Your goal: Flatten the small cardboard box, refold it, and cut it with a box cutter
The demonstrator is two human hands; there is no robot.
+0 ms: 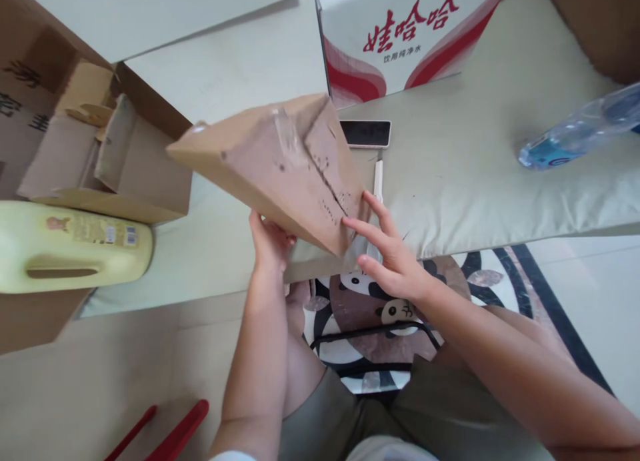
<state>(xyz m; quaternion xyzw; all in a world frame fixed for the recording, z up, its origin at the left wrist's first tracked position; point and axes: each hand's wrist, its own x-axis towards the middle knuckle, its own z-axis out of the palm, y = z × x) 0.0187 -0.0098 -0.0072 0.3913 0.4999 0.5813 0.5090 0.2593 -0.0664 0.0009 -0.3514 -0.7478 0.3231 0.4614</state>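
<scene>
A small brown cardboard box point(295, 174) is tilted up above the bench, its taped, seamed face turned towards me. My left hand point(270, 242) grips its lower edge from below; the fingers behind the box are partly hidden. At the lower right corner of the box, my right hand point(387, 251) has its fingers spread, the fingertips touching the cardboard. Clear tape point(289, 137) runs across the upper end of the seam. Just beyond my right fingers lies a white utility knife point(379, 177), and a phone point(369, 134) rests behind the box.
To the left stand an open cardboard box point(145, 161) and a yellow jug point(115, 247). A white-and-red carton point(410, 41) is at the back. A plastic bottle point(555, 144) lies on the right of the cloth-covered bench point(460, 181). Red handles point(180, 431) show at lower left.
</scene>
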